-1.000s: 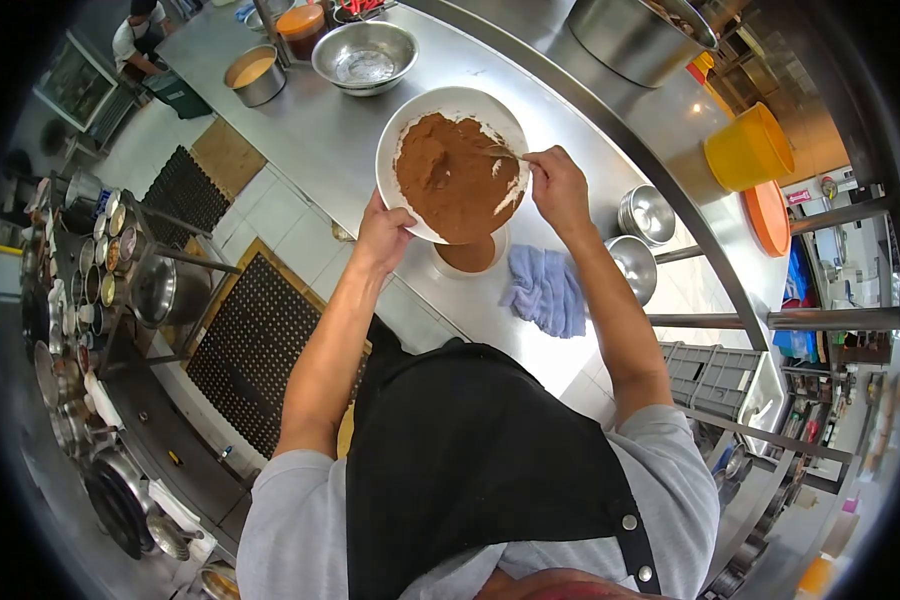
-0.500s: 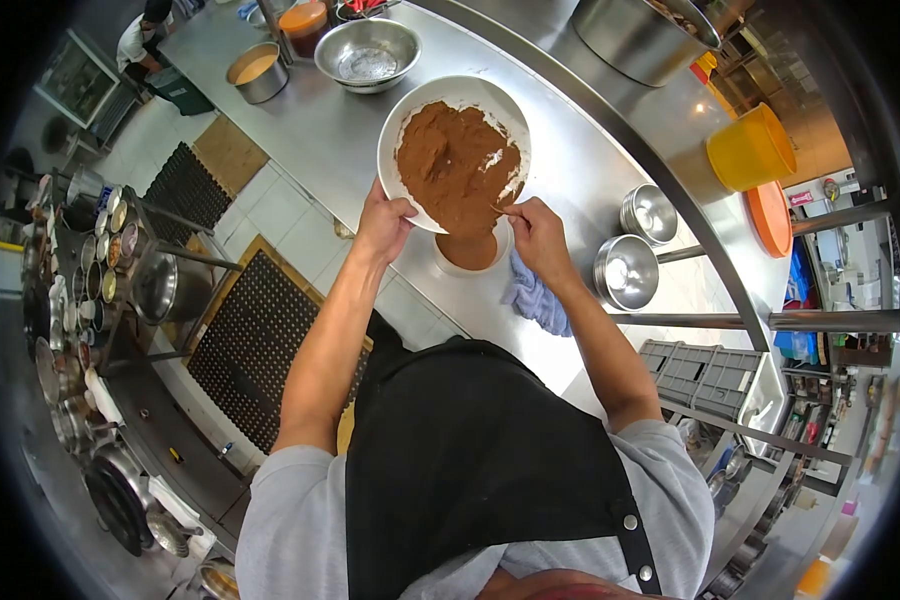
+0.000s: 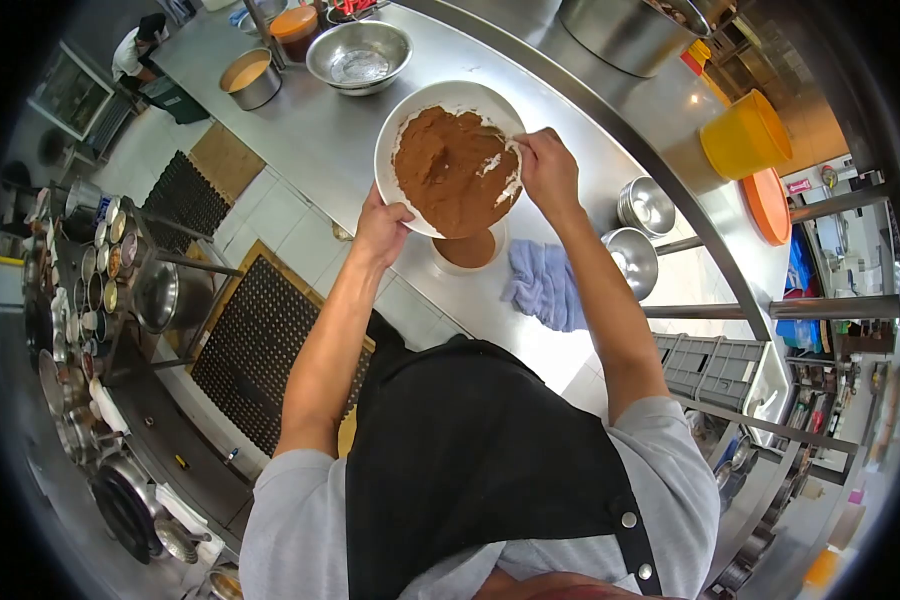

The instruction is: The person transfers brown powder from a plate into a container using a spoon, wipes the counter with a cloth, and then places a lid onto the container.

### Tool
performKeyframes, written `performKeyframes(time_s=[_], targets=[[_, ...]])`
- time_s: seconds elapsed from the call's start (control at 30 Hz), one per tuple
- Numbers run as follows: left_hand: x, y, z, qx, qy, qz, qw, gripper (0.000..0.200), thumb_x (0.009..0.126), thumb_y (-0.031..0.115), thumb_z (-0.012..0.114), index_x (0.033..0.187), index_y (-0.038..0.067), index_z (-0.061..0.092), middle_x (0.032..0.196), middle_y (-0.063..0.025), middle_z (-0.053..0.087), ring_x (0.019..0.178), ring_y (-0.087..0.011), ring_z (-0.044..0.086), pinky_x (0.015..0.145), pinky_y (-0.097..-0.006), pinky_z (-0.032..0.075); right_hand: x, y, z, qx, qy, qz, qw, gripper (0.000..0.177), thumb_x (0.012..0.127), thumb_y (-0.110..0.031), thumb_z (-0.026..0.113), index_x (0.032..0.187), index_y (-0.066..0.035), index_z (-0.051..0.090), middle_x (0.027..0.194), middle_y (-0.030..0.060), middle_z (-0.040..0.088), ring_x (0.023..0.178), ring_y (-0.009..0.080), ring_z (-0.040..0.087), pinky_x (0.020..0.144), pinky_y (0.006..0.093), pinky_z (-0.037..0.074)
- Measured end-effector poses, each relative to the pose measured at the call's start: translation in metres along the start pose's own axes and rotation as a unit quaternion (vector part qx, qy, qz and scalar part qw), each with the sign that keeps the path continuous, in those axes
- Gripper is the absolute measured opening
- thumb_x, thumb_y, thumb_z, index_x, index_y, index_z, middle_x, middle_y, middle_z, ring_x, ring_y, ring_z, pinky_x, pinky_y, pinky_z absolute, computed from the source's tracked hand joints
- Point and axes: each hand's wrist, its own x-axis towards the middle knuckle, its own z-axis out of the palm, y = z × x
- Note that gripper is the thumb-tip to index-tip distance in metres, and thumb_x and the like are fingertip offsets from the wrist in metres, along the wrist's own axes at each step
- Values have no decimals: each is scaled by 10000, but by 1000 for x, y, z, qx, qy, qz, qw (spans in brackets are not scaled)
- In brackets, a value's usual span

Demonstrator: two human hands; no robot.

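Steel table (image 3: 340, 150), near edge: folded blue cloth (image 3: 545, 285) beside a small white container (image 3: 501, 252) holding brown powder. I cannot read its fill depth; the large white bowl (image 3: 382, 150) partly covers it. My left hand (image 3: 381, 232) grips that bowl's rim, fingers beneath, thumb on top. My right hand (image 3: 550, 170) has fingers closed at the opposite rim, apparently on a thin utensil, mostly hidden. Done: some powder in the container. Left: a large mass in the bowl. Farther: metal bowl (image 3: 365, 60), person (image 3: 130, 52) cut off by the frame's dark edge.
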Motion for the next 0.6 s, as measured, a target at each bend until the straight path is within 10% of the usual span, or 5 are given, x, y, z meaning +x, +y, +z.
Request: performKeyframes(time_s=[0.6], targets=[[7,-3,0,-23,-23,11,999,889,751,-181,496,1597,76,399,1474,-133,594,1348,-303,607,1100,-461,539,-92,-12,-4,91,-148,54,983,172,939,-37,643,1042,-58,779,943,130,695,879,338,705,781,436,564]])
